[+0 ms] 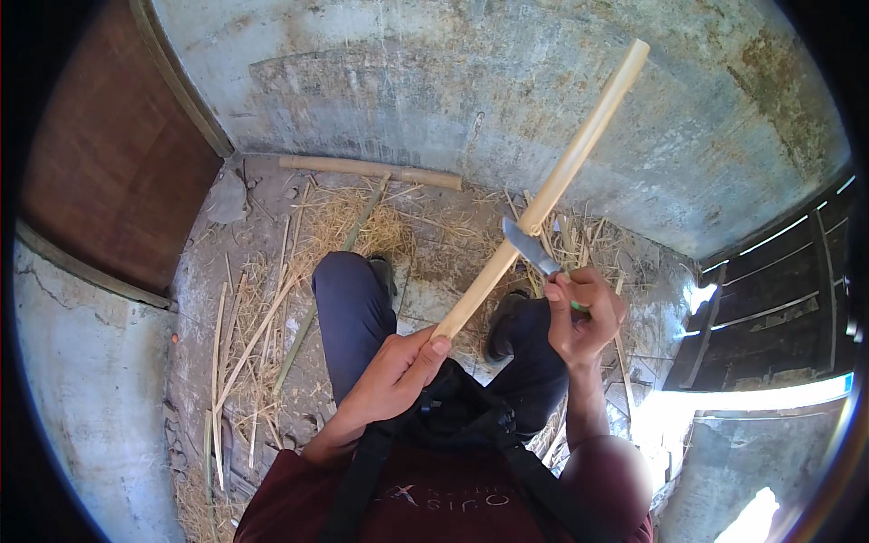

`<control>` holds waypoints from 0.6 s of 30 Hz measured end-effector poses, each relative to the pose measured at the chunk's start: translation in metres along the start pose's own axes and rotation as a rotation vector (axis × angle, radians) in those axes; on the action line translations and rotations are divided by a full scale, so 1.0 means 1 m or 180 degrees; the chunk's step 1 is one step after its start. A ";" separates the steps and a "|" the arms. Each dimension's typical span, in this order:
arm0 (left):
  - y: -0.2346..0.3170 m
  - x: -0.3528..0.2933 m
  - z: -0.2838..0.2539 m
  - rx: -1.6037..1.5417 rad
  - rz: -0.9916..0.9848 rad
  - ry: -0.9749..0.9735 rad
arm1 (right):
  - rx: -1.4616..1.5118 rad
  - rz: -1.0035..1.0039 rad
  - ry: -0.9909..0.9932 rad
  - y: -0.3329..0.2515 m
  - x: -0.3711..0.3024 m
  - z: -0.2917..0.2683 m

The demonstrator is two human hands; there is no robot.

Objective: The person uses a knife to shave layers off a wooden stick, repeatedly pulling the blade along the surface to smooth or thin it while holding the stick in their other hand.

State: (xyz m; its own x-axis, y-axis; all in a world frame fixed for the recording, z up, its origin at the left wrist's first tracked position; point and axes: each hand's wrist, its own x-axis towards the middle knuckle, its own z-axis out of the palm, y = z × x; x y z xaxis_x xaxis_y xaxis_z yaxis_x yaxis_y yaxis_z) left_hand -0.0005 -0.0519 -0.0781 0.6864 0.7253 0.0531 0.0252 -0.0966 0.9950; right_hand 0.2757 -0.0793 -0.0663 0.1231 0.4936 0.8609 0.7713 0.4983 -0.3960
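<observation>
A long pale strip of wood or bamboo (579, 150) slants from my lap up toward the far right. Its near end is gripped by my left hand (398, 373), with the thumb lying along the top. My right hand (587, 317) is closed around the greenish handle of a knife (532, 248). The knife's blade lies across the strip around its middle. Just beyond the blade, a small curl of shaving (536, 229) sticks up from the strip.
Straw-like shavings (348, 222) and several thin sticks (237, 348) litter the floor around my legs. A bamboo pole (371, 170) lies along the foot of the far wall (380, 100). To the left is a brown door panel (113, 154); dark slatted boards (769, 299) stand on the right.
</observation>
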 end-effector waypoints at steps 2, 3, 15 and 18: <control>-0.002 0.001 -0.002 -0.0066 0.0025 0.0034 | 0.0078 0.0004 -0.0116 0.000 -0.001 0.000; -0.003 0.001 -0.003 -0.0128 -0.0038 -0.0021 | 0.0130 0.0029 -0.0109 0.000 -0.003 0.001; -0.003 0.008 0.000 -0.1004 -0.0331 -0.0201 | 0.0825 -0.0047 -0.0773 -0.028 -0.030 0.024; 0.002 0.009 0.005 -0.0826 -0.0250 -0.0099 | 0.0861 -0.0043 -0.0792 -0.030 -0.030 0.026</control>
State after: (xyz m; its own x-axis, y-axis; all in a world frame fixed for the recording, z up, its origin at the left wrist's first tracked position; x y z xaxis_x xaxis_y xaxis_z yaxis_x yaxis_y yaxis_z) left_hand 0.0093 -0.0484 -0.0763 0.7119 0.7019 -0.0239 -0.1051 0.1400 0.9846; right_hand 0.2330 -0.0904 -0.0886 -0.0674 0.6273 0.7759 0.5747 0.6601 -0.4838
